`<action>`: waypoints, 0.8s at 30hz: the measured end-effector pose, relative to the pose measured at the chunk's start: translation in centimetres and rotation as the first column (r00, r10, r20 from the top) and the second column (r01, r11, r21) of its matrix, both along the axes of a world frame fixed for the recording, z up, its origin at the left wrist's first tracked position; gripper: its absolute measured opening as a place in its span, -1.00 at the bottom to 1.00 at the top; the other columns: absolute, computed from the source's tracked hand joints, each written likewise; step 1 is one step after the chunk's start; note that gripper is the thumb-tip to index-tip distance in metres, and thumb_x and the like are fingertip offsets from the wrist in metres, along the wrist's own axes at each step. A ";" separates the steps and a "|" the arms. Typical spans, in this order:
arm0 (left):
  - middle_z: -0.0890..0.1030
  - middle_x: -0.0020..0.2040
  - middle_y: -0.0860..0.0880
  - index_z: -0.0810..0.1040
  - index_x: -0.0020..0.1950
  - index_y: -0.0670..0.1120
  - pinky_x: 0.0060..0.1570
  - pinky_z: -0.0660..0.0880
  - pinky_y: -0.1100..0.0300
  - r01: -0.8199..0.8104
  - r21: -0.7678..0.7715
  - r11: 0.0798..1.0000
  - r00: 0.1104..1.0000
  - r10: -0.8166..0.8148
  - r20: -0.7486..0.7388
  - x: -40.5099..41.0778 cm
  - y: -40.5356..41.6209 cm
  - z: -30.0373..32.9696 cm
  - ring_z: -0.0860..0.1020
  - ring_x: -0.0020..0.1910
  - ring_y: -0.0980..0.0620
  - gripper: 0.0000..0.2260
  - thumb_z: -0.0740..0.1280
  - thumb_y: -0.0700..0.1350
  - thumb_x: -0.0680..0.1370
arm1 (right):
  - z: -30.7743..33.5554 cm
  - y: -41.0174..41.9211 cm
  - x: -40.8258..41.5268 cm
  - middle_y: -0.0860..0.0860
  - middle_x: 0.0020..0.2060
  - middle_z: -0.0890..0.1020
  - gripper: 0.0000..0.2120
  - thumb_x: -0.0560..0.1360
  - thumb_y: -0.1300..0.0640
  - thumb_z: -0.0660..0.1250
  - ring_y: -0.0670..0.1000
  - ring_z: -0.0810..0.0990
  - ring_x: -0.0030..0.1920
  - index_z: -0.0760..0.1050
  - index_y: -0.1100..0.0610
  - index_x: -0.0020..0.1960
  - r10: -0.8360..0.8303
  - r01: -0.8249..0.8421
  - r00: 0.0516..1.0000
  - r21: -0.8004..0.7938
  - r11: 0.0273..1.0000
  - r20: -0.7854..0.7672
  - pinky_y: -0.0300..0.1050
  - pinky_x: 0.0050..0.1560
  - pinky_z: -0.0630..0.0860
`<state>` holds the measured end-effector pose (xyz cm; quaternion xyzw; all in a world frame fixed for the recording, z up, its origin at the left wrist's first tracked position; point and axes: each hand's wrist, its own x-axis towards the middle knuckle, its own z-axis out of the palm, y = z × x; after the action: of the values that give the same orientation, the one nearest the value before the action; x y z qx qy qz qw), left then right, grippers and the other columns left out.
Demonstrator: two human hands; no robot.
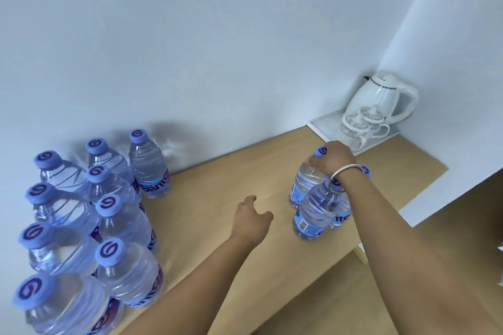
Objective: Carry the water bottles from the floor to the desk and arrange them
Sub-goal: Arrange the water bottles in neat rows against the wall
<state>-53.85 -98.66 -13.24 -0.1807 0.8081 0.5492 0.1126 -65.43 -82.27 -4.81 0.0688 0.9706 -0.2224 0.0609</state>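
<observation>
Several clear water bottles with blue caps stand in two rows on the left of the wooden desk. A small cluster of three bottles stands on the right part of the desk. My right hand, with a silver bangle on the wrist, is shut on the neck of the far bottle in that cluster. My left hand hovers over the desk's middle with its fingers loosely curled, holding nothing.
A white tray in the back right corner carries a white electric kettle and two patterned lidded cups. White walls close the back and right. The desk's front edge runs diagonally at lower right.
</observation>
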 end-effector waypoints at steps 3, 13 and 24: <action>0.40 0.36 -0.06 0.27 0.45 -0.06 0.00 0.39 0.23 -0.024 0.084 0.996 1.000 0.025 -0.014 0.2 -1.0 0.2 0.45 0.15 0.03 -0.50 0.28 -0.13 0.52 | 0.6 -0.2 0.6 0.04 -0.47 0.37 -0.60 0.36 0.00 0.42 0.11 0.41 -0.31 0.25 0.13 -0.42 0.007 -0.011 0.998 -0.049 0.999 -0.066 -0.13 -0.39 0.29; 0.46 0.21 -0.26 0.35 0.27 0.07 -0.25 0.60 0.11 -0.249 0.765 0.594 0.958 0.035 0.284 1.3 -4.6 3.6 0.66 -0.07 -0.14 -0.55 0.22 0.28 0.48 | 7.6 -3.0 5.2 0.06 -0.22 0.65 -0.85 0.31 0.29 0.49 -0.07 0.61 -0.22 0.57 0.19 -0.15 0.204 -0.389 0.920 -0.722 0.572 -0.334 -0.22 -0.17 0.54; 0.60 0.15 -0.21 0.53 0.14 -0.09 -0.20 0.62 0.07 -0.113 0.896 0.429 0.940 0.338 -0.043 8.0 -8.8 4.6 0.64 -0.08 -0.14 -0.34 0.63 0.02 0.11 | 5.8 -10.3 8.1 -0.09 -0.13 0.58 -0.54 0.39 -0.12 0.40 -0.13 0.56 -0.25 0.33 0.07 0.13 0.111 -0.151 0.988 -0.794 0.589 -0.105 -0.06 -0.17 0.61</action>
<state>-45.88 -107.48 -8.67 -0.1423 0.3814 0.9130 0.0260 -57.29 -92.61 0.94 -0.0420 0.7719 -0.6293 0.0796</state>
